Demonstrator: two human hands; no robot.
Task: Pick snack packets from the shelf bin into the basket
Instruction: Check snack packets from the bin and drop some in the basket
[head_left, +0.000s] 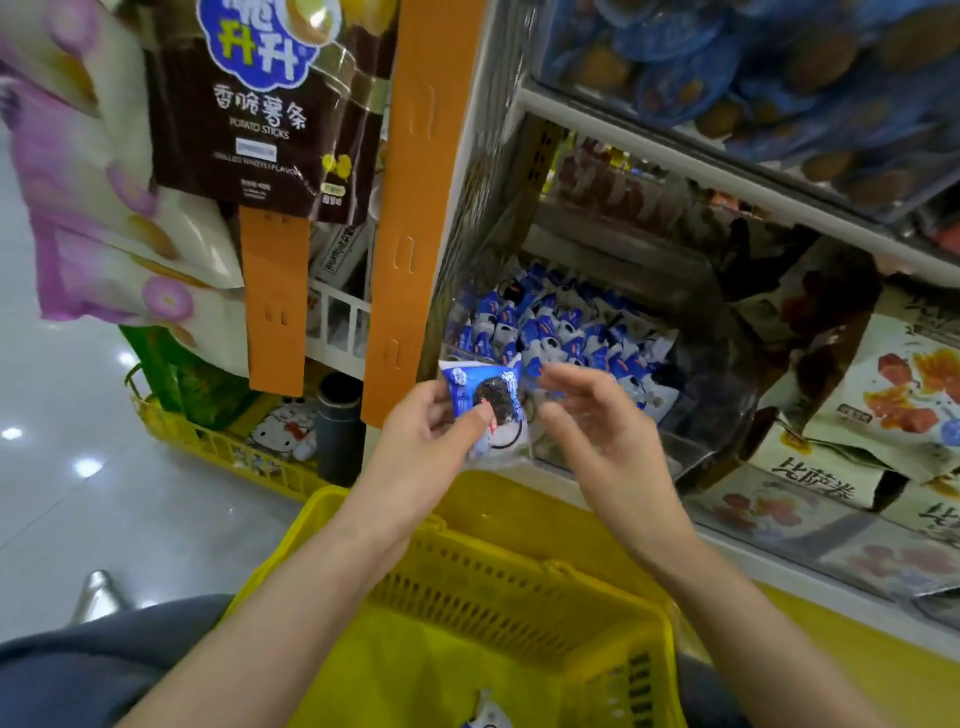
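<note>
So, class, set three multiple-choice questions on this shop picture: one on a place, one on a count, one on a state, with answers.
1. Where is the blue-and-white snack packet with the dark biscuit picture? A) held in the left hand; B) on the floor; C) on the top shelf.
2. How many packets show inside the yellow plastic basket? A) none; B) one; C) five.
3. How is the right hand? A) gripping a bottle; B) open, holding nothing; C) clenched in a fist.
Answers: A, thumb and fingers pinch it; B, a single packet lies inside; B, fingers loose and empty.
</note>
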